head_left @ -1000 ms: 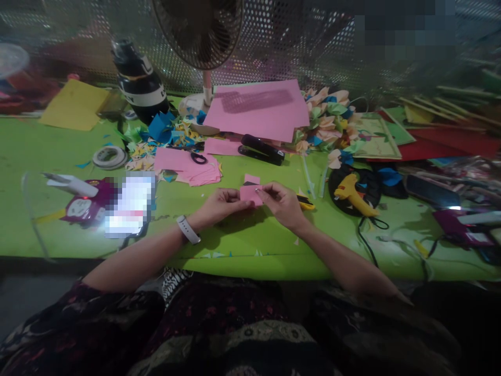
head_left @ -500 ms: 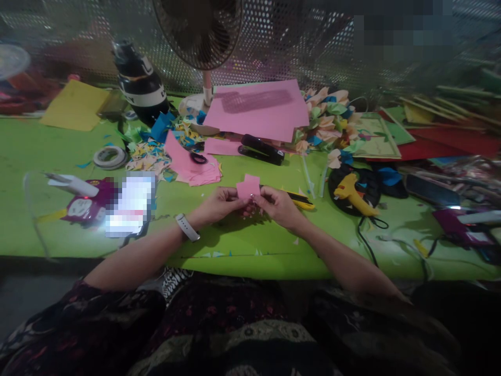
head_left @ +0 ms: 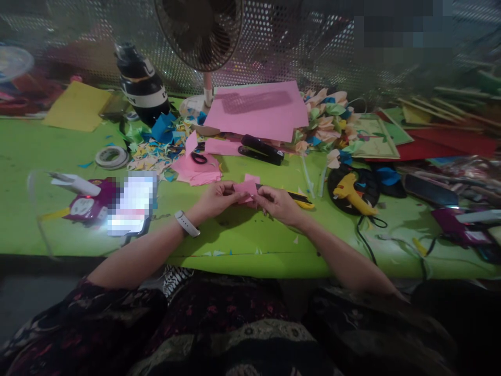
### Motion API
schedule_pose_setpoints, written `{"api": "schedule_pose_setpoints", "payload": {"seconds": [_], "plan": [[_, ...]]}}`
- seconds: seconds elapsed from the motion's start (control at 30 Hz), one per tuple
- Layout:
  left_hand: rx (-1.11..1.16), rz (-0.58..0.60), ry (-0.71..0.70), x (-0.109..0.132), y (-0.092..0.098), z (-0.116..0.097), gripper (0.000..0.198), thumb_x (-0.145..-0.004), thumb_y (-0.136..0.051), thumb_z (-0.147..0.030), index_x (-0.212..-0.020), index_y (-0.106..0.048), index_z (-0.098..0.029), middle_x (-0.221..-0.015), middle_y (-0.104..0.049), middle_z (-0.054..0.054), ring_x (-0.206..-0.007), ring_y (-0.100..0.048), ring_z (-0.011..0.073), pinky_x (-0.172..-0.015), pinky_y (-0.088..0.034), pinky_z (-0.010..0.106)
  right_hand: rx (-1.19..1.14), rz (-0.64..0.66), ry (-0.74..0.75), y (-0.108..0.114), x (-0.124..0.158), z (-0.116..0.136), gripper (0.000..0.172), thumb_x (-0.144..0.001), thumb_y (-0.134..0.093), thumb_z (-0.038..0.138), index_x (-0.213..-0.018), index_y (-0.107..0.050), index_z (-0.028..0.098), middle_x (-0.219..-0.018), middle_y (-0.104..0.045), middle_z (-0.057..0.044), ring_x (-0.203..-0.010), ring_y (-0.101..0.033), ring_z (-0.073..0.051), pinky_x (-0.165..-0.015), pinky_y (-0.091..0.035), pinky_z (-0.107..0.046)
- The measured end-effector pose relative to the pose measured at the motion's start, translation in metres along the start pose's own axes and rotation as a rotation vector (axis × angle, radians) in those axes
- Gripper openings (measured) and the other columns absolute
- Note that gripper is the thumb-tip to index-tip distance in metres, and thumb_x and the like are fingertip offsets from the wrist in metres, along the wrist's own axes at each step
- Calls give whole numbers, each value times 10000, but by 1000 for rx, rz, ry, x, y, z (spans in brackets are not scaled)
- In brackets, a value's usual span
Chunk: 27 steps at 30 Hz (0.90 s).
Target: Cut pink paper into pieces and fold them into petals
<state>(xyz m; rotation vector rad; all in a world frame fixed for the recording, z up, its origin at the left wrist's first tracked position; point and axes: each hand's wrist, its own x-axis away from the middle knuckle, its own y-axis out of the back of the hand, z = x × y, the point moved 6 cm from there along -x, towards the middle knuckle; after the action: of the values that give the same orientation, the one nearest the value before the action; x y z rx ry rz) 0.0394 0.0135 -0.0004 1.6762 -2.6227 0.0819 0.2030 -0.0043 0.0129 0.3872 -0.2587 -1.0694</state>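
A small piece of pink paper (head_left: 245, 189) is pinched between both hands above the green table. My left hand (head_left: 219, 199) grips its left side, thumb on top. On its lower right edge are the closed fingers of my right hand (head_left: 274, 202). Another pink bit of paper (head_left: 252, 179) shows just behind it; whether the two are joined I cannot tell. Close behind my right hand lies a yellow utility knife (head_left: 301, 200). Pink paper pieces (head_left: 199, 171) are piled up ahead to the left, with black-handled scissors (head_left: 199, 158) on them.
A black stapler (head_left: 261, 150) lies ahead. A yellow glue gun (head_left: 354, 194) rests on a black pad at right. Left are a lit phone (head_left: 133, 203) and a tape roll (head_left: 111, 156). Pink sheets (head_left: 258, 109), a fan (head_left: 201, 31) and a dark bottle (head_left: 143, 86) stand at the back.
The pink paper in my hands has tilted flatter, and my left hand has shifted slightly left and up. A raised pink sheet on the pile has changed its bend.
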Motion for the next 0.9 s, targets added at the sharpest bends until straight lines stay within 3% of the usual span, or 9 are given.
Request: {"api": "schedule_pose_setpoints", "payload": {"seconds": [0.17, 0.3, 0.4, 0.53, 0.77, 0.9], "plan": [[21, -84, 30, -3, 9, 5, 251, -777, -870, -361, -773, -723, -157, -767, -758, 43, -668, -665, 120, -660, -534, 246, 138, -47, 0, 14, -1, -4, 437, -958, -564, 640, -848, -607, 219, -733, -645, -24, -635, -577, -174, -600, -470, -333], [160, -181, 60, -6, 21, 9, 309, -757, -896, -395, -759, -701, -154, -749, -742, 25, -660, -675, 110, -665, -562, 238, 568, -225, 10, 51, 6, -8, 278, -879, -707, 475, -975, -682, 215, -1027, -714, -114, -945, -646, -291, -833, -518, -466], [217, -196, 93, -7, 24, 12, 309, -749, -909, -376, -794, -705, -148, -800, -758, 32, -706, -706, 120, -675, -590, 242, 793, -181, -43, 66, 9, -17, 266, -834, -742, 406, -1005, -711, 204, -1045, -705, -122, -1009, -638, -334, -879, -499, -501], [261, -213, 104, -8, 25, 12, 304, -747, -916, -348, -822, -709, -139, -823, -761, 32, -732, -717, 120, -690, -612, 249, 800, -94, -74, 68, 8, -28, 163, -876, -686, 340, -947, -707, 195, -975, -707, -113, -916, -647, -295, -802, -500, -445], [297, -248, 123, -9, 28, 12, 303, -715, -932, -332, -739, -693, -147, -775, -735, 13, -729, -700, 117, -719, -617, 257, 752, -123, -37, 69, 8, -26, 118, -830, -669, 254, -935, -695, 204, -939, -707, -101, -877, -653, -288, -798, -512, -441], [275, -243, 129, -9, 29, 13, 276, -740, -911, -327, -752, -701, -148, -775, -738, 16, -688, -686, 110, -728, -608, 262, 711, -205, 9, 75, 10, -17, 162, -829, -656, 244, -985, -677, 205, -987, -704, -111, -910, -662, -297, -832, -530, -468]]}}
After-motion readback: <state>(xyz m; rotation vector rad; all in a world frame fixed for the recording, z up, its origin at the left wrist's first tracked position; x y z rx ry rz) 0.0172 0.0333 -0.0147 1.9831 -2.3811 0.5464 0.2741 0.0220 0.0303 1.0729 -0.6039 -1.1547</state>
